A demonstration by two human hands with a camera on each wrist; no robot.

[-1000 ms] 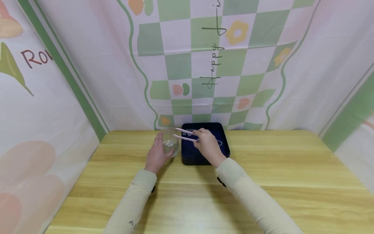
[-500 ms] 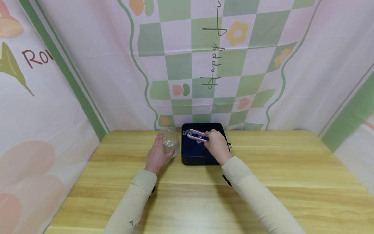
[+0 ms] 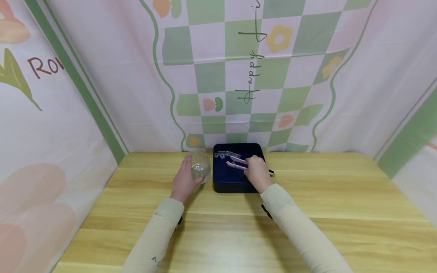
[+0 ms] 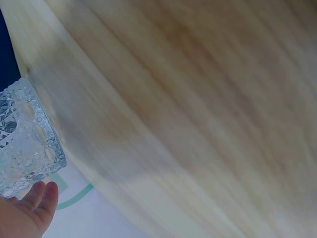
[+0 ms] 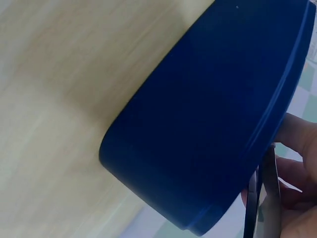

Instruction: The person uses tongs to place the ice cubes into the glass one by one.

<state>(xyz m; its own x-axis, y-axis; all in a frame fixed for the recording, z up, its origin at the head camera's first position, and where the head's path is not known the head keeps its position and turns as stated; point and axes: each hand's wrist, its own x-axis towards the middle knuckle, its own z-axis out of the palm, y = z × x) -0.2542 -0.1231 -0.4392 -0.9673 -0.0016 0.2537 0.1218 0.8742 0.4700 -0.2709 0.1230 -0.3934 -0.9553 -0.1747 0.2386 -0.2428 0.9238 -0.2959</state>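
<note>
The tongs (image 3: pixel 236 165) are over the blue tray (image 3: pixel 235 187), tips parted, gripped mid-length by the right hand (image 3: pixel 258 173); light and springy, I'd guess, best squeezed there. Left of the tray, the left hand (image 3: pixel 184 181) wraps a glass vessel (image 3: pixel 200 167) (probably slick and breakable, so hold its sides).

A wood-grain tabletop (image 3: pixel 341 197), pale glare (image 3: pixel 225 250) at its near side, meets a printed fabric backdrop (image 3: pixel 235 74) — green-and-white checks (image 3: pixel 209 77), flowers (image 3: pixel 286 38), lettering (image 3: pixel 257 35) — between pale side panels (image 3: pixel 51 136) with green bands (image 3: pixel 83 94).

Cream sleeves (image 3: pixel 302 231), black wrist straps (image 3: pixel 266 211)
</note>
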